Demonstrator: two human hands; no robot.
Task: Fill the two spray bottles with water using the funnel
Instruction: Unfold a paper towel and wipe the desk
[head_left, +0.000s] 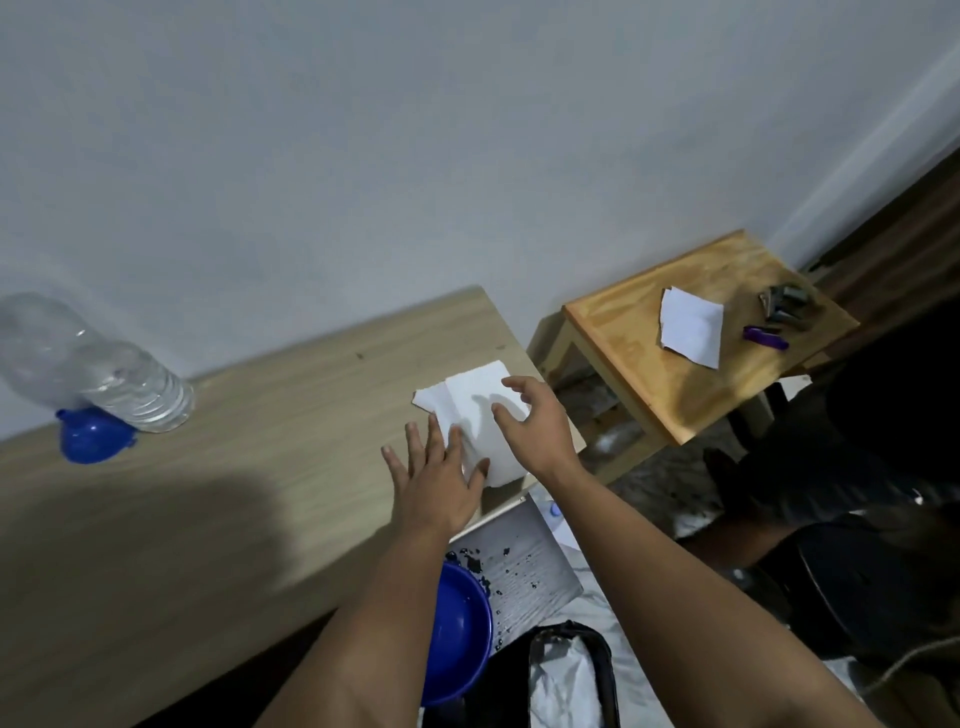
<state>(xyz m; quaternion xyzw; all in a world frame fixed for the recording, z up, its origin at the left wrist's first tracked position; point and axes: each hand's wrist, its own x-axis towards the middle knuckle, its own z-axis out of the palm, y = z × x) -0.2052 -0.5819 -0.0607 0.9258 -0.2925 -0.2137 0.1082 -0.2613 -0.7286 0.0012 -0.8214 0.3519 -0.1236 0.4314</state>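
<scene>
The funnel (93, 434) and the basin (457, 631) are both bright blue, and the water bottle (98, 374) is clear and colourless. The tissue roll (480, 415) and paper sheet (691, 327) are white against a pale wood-grain table (218, 499), an orange-tan stool (649, 374), a purple pen (765, 338) and a plain grey-white wall (363, 156).
</scene>
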